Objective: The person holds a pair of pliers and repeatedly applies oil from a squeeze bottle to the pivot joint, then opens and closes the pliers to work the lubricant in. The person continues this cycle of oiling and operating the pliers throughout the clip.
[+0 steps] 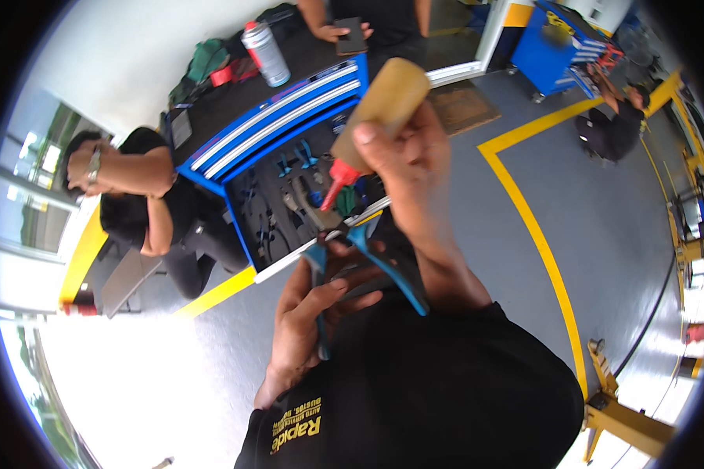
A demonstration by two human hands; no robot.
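- Two hands are engaged: my left hand [305, 309] is clamped on the pliers [361, 242], and my right hand [411, 160] is clamped on the bottle [391, 94].
- The pliers are in front of my black shirt [446, 383]; their blue handles [403, 287] stand spread toward me, and their head points away, over the drawer [285, 262].
- The bottle is yellowish and tilted; its red nozzle [341, 181] points down at the pliers' head. I cannot tell whether they touch.
- The drawer is pulled out of the blue cabinet [278, 119] and contains more hand tools [305, 154].
- A spray can [266, 56] stands on the cabinet top.
- One person [137, 176] is near the cabinet, at left; another [614, 129] crouches beside a blue cart [551, 51].
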